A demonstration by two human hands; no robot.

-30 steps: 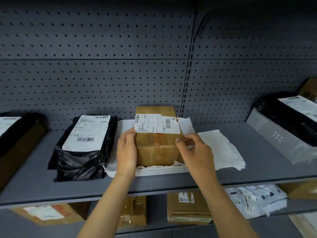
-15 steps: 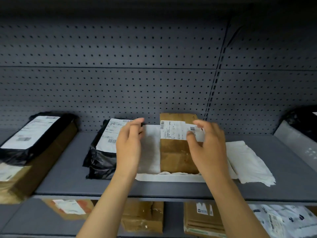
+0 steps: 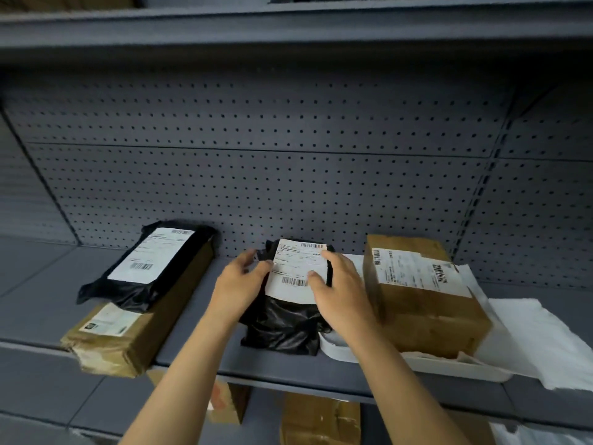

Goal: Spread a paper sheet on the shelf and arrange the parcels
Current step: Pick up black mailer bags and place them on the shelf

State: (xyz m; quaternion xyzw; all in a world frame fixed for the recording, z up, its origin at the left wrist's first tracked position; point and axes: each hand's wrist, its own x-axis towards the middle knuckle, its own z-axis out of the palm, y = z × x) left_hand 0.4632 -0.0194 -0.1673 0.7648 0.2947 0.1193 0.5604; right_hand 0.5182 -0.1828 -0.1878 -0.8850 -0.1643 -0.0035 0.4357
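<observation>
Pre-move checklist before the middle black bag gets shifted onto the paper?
1. Both hands on the middle black plastic parcel bag: left hand at its left edge, right hand on its label. Ok.
2. Grip closed on the bag: cannot tell.
3. White paper sheet spread flat: not ok, rumpled at right.
4. Brown cardboard box sits on the paper: ok.
5. Bag fully on the paper: not ok.

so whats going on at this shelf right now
A person is sorting parcels on a grey shelf. Both hands are on the black poly mailer in the middle: the left hand at its left edge, the right hand laid over its label. It lies partly on the white paper sheet, where a taped cardboard box already sits. Another black mailer rests on a brown parcel further left.
</observation>
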